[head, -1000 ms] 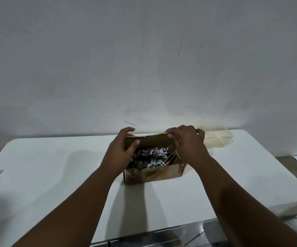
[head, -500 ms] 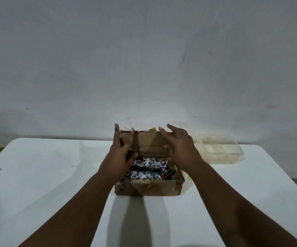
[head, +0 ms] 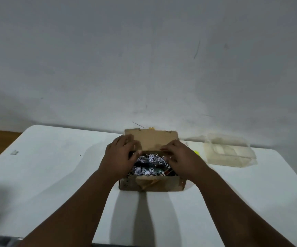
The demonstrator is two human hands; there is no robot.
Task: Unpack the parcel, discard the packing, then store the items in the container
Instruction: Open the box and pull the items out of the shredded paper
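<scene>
A white counter (head: 55, 175) carries everything, with a plain grey wall (head: 144, 59) rising behind it. At about 2 o'clock from the cardboard box (head: 151, 184), well apart from it, sits a clear plastic container (head: 231, 154), pale and hard to read against the counter. A small yellow thing (head: 196, 152) peeks out between the container and the right wrist; what it is cannot be told.

The box's flap (head: 153, 141) stands upright at 12 o'clock, hiding whatever lies behind it. Inside, shredded paper packing (head: 149, 163) covers the contents; a dark reddish item (head: 169, 172) shows at the 4 o'clock corner, too blurred to name.

The left hand (head: 119, 159) lies over the box's 9 o'clock side, fingers loosely spread and reaching the flap's lower edge, gripping nothing clearly. The right hand (head: 181, 157) lies over the 3 o'clock side, fingers flat and spread toward the same edge. Both hide the side walls
</scene>
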